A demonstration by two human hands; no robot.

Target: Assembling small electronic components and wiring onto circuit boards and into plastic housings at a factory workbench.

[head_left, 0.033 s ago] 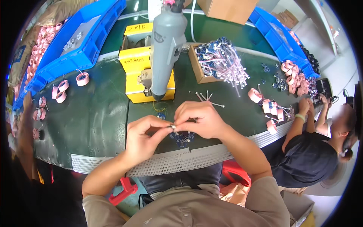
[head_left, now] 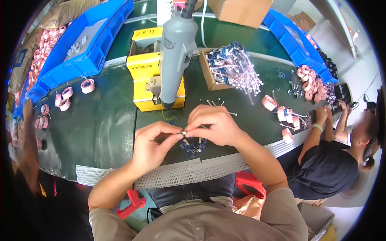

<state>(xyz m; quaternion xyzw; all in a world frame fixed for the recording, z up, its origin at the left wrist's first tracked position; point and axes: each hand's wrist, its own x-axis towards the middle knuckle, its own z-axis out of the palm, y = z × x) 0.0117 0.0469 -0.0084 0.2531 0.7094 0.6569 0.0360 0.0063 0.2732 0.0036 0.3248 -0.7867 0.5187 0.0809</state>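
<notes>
Above the green bench, my left hand and my right hand meet fingertip to fingertip. Between them they pinch a tiny part with a pale end; the fingers cover most of it, so its kind cannot be made out. Just below the fingertips lies a loose pile of small blue circuit boards. Beyond my right hand, a few short white cables with connectors rest on the bench. A grey cylindrical tool stands upright in front of a yellow machine, past my hands.
A cardboard box overflows with blue boards on white cables. Pink rings lie at the right, others at the left. Blue crates stand far left and far right. A perforated strip edges the bench. A co-worker sits at right.
The view has shifted very slightly. Both hands keep the same pinch on the small part.
</notes>
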